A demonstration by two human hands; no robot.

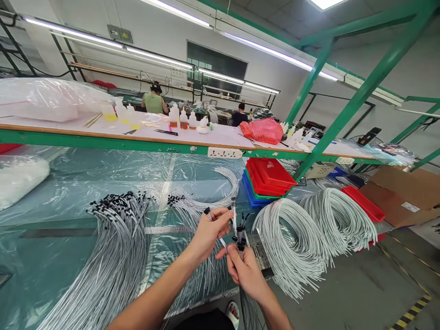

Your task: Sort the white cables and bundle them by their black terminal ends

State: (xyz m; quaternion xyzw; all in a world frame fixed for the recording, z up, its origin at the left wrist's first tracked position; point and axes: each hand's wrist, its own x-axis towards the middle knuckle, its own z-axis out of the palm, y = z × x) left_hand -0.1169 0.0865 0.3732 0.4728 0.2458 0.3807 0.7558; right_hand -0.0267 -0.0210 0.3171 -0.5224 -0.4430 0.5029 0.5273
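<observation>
Near the tabletop (103, 172) front edge: left hand (213, 225) and right hand (244, 268), close together.
Left grip: pinched on white cable (234, 219), between the hands.
Right grip: closed around black-tipped wires (241, 241), tips above thumb.
Left side: black-ended bundle (118, 238), fanned out.
Right side: coiled cables (302, 256), near stacked trays (270, 173).

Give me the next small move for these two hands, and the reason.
Perhaps bring the left hand closer to the right hand: the black connector by the left stands apart from the connector cluster by the right.
</observation>
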